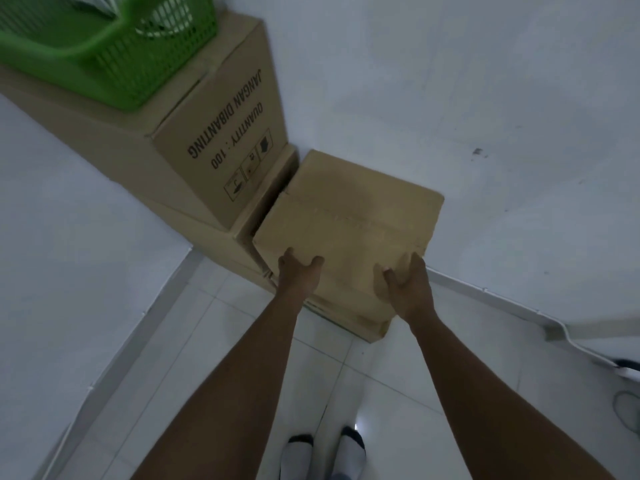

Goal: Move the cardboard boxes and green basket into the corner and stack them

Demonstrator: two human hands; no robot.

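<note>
Cardboard boxes fill the corner where two white walls meet, and we start at the far left with the green basket (pixel 104 46), which sits on top of the tall printed box (pixel 221 133). We can make out something pale inside the basket, though it is too blurred to tell what. The printed box stands against the back wall, its lettering upside down to us, and it rests on a wider lower box (pixel 239 244) whose edge shows beneath it.

Just to the right, touching that stack, is the plain box (pixel 346 216), its closed top facing us. It sits on another box (pixel 356 317), of which we see only the lower front and corner, standing on the white tiled floor (pixel 242 341).

Our left hand (pixel 299 271) grips the near top edge of the plain box, thumb on top and fingers curled over the front. Our right hand (pixel 407 285) holds the near right corner, fingers wrapped around the edge. Both forearms reach forward from the bottom of the view, and between them we see two feet in white socks (pixel 351 448).
</note>
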